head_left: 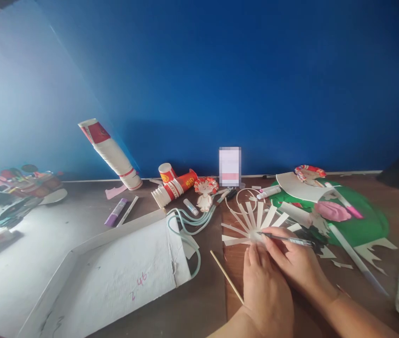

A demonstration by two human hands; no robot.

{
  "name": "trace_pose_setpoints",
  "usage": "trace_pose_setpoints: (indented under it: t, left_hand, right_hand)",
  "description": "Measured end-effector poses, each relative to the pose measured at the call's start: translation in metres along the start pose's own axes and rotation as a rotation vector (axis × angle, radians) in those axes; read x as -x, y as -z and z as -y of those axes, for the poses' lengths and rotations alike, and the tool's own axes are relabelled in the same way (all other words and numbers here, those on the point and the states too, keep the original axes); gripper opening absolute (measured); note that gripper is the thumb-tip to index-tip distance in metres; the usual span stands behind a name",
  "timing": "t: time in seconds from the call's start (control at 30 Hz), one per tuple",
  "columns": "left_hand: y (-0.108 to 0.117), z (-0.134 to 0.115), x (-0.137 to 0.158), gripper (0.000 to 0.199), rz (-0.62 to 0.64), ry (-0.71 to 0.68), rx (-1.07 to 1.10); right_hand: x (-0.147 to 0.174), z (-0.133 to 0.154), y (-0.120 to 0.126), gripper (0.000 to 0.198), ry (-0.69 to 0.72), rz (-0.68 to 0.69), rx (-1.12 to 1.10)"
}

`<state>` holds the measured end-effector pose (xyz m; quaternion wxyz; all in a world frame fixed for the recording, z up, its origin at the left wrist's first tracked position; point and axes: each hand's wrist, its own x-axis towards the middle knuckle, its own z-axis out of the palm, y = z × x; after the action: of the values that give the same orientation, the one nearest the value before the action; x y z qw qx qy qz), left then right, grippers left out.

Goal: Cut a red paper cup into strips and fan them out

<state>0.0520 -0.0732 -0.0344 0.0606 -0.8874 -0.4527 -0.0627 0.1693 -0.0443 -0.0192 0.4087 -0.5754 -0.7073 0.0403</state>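
A white paper cup cut into strips (254, 231) lies fanned out flat on the brown table, its strips spreading outward from a round centre. My left hand (268, 284) is closed at the near edge of this cut paper cup, fingertips pressed on it and thumb hidden. Pinched in my right hand (300, 257) is a pen (287, 238), dark with a clear barrel, its tip at the cup's centre. A thin wooden stick (226, 277) lies just left of my left wrist.
A white cardboard box lid (114, 281) lies left of the hands beside pale blue cords (188, 225). Stacked paper cups (114, 157) lean against the blue wall (199, 84). At right are a green sheet (371, 220), a pink-capped marker (343, 201) and paper scraps (371, 251).
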Motion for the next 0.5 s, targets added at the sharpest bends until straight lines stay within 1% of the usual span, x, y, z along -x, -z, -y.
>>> trace_pose_setpoints:
  t: [0.17,0.3,0.4,0.5]
  left_hand:
    - [-0.005,-0.004,0.001,0.05,-0.029,0.021,-0.016]
    - [-0.01,-0.006,0.002,0.049,-0.032,0.04,-0.007]
    - [-0.011,-0.006,0.004,0.05,-0.052,0.048,0.006]
    - [-0.011,-0.006,0.006,0.048,-0.105,0.057,0.005]
  right_hand:
    - [0.001,0.005,0.001,0.015,-0.074,0.017,-0.032]
    - [0.002,0.007,0.002,0.014,-0.134,0.062,-0.037]
    - [0.002,0.006,0.001,0.014,-0.143,0.083,-0.034]
    - [0.003,0.004,0.0,0.013,-0.127,0.096,-0.033]
